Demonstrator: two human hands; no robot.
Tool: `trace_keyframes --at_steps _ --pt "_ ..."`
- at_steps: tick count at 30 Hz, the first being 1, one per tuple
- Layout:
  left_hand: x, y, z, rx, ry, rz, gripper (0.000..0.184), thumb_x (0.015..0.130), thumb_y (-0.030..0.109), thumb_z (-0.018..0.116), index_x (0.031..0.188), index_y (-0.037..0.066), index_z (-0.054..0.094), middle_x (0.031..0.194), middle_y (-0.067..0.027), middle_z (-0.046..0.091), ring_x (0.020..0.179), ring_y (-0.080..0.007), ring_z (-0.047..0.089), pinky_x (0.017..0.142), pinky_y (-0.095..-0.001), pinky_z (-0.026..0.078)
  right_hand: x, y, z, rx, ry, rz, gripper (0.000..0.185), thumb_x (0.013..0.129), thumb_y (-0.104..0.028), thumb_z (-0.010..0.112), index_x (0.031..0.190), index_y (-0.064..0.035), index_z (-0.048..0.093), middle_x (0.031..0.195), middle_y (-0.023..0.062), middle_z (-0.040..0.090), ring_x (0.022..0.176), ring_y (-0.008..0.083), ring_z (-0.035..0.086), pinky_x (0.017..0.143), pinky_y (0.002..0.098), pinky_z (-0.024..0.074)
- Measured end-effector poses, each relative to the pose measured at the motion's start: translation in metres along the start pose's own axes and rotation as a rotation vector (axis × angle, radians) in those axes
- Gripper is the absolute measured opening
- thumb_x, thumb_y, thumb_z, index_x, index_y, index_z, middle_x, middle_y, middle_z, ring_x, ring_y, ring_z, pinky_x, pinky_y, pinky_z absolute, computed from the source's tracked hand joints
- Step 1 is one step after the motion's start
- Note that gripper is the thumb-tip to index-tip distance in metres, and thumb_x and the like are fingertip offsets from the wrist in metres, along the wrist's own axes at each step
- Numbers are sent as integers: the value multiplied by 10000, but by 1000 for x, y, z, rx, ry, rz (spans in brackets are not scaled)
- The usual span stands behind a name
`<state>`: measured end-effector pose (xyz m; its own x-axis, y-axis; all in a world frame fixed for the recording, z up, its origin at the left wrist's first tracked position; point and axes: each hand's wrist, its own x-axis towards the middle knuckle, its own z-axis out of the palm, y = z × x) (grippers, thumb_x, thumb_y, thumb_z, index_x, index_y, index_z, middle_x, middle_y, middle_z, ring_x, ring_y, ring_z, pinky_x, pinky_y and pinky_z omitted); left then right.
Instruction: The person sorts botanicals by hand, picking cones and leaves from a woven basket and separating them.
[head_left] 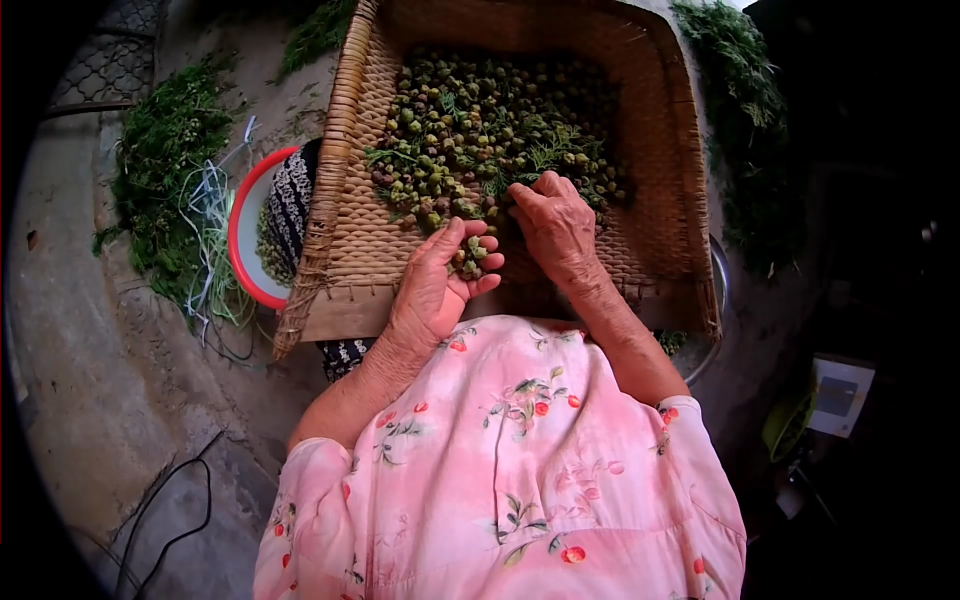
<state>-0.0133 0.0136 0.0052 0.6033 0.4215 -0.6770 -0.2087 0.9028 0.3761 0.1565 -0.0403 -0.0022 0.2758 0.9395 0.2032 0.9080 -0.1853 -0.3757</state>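
A woven wicker scoop basket (345, 240) lies across my lap, its wide flat edge toward me. In it is a heap of small green and brown cones (450, 140), with feathery green sprigs (555, 148) among them. My left hand (445, 270) is palm up over the near part of the basket, its fingers curled round several cones (470, 257). Over the near edge of the heap is my right hand (552, 220), back upward, with bent fingers among the cones. Its fingertips are partly hidden, so what they pinch cannot be made out.
Left of the basket stands a red-rimmed basin (240, 245) with cones inside. Pale plastic strings (212, 225) and cut greenery (165, 170) lie beside it. More greenery (745, 90) is at the right. A black cable (165, 490) runs over the floor at lower left.
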Motion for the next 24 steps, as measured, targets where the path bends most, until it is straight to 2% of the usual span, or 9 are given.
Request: trace_keyframes --at_steps 6,8,10,12,13,14,16,20,24 --pt "-4 3 -4 -11 47 66 279 930 279 530 1064 39 577 932 -88 620 792 -188 617 636 -304 538 -7 0 2 108 81 57 130 725 -100 669 845 -93 619 776 75 527 767 255 555 621 361 461" --pt "-5 3 -5 -5 65 91 273 932 272 527 1063 39 577 936 -90 621 801 -192 619 648 -310 542 -9 -4 -7 344 149 163 124 759 -77 666 873 -59 622 769 83 536 722 256 559 612 348 456" --pt "-4 4 0 -36 54 100 268 935 266 519 1060 36 576 937 -92 626 828 -202 626 681 -331 553 -7 -11 -22 475 97 205 137 776 -42 655 911 -38 628 765 86 553 691 250 569 609 327 456" --pt "-1 1 -2 -53 29 83 275 934 273 519 1060 36 575 944 -93 627 837 -207 629 693 -341 555 -6 -12 -27 899 -196 149 127 788 -25 638 914 -33 636 760 87 563 682 236 577 608 309 458" --pt "0 1 -3 -70 4 68 282 933 280 519 1061 35 574 950 -94 628 846 -212 631 705 -350 557 -5 -17 -28 921 -212 202 134 782 -22 635 915 -35 645 778 97 588 717 256 600 626 322 472" --pt "0 2 -3 -70 5 73 282 933 280 519 1061 35 574 950 -94 628 846 -212 631 705 -350 557 -4 -16 -21 923 -213 198 134 782 -22 635 915 -35 645 778 97 588 717 256 600 626 322 472" --pt "-1 5 -4 -74 -8 12 301 930 299 523 1068 36 571 949 -95 628 843 -217 632 702 -358 557 -2 -11 -2 546 -33 126 138 781 -67 641 916 -41 639 788 105 593 732 281 605 629 353 478" --pt "1 4 -10 -77 -48 11 335 927 336 522 1076 39 563 971 -103 625 851 -224 630 703 -370 556 7 -23 5 200 -77 100 102 799 -138 610 867 -65 586 774 101 561 760 296 591 633 396 483" --pt "2 3 -9 -83 -24 29 354 925 352 522 1087 39 555 1001 -109 617 874 -229 625 712 -379 555 7 -25 13 126 -106 91 198 785 -149 631 974 -93 605 824 92 576 785 299 598 640 388 483"
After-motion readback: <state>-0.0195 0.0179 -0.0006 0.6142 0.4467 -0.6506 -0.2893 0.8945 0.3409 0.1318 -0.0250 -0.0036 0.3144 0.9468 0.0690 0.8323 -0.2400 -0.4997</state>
